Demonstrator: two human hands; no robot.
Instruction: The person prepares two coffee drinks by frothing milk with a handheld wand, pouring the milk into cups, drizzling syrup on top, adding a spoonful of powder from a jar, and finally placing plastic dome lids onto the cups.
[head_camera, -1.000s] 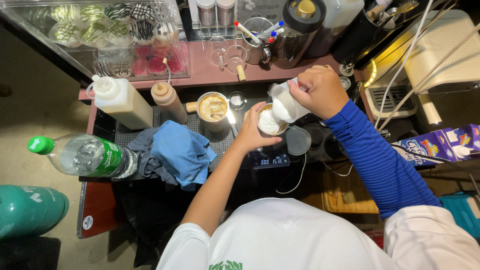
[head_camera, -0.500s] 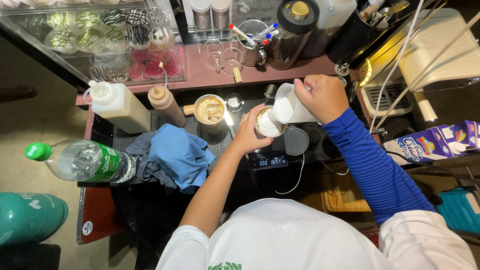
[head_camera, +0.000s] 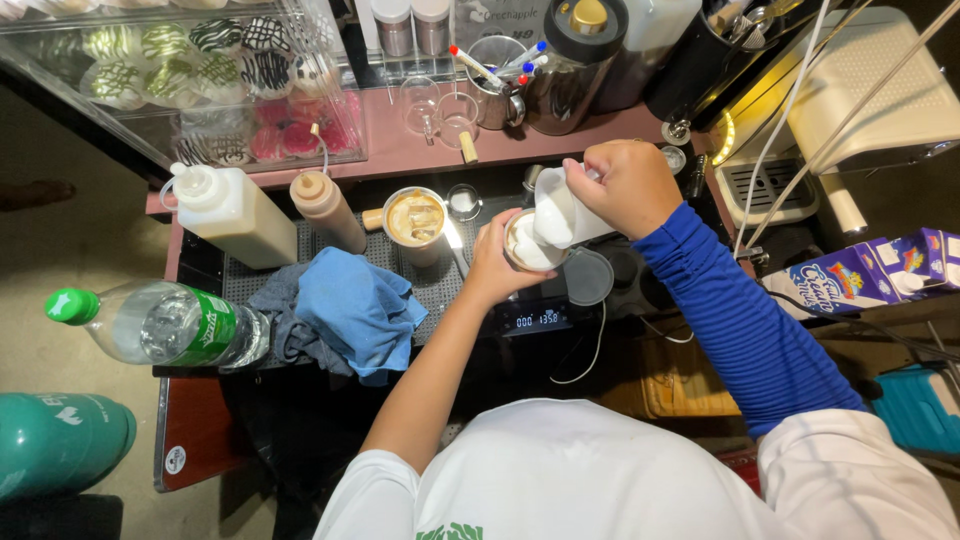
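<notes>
My left hand (head_camera: 495, 270) holds a cup (head_camera: 524, 246) with white foam in it, above a small digital scale (head_camera: 530, 320). My right hand (head_camera: 625, 185) grips a white pitcher (head_camera: 560, 212), tilted with its spout over the cup's mouth. A second cup with a brown iced drink (head_camera: 415, 222) stands on the black drip mat just left of my left hand. A round clear lid (head_camera: 588, 277) lies beside the scale, right of the cup.
Two squeeze bottles (head_camera: 235, 215) and a blue cloth (head_camera: 355, 310) sit on the left of the mat. A clear water bottle (head_camera: 165, 325) lies at the left edge. A pastry display case (head_camera: 200, 70) stands behind, milk cartons (head_camera: 870, 275) at right.
The pitcher has tipped further over the cup, and both hands have shifted slightly left and toward me. The foam in the cup looks higher.
</notes>
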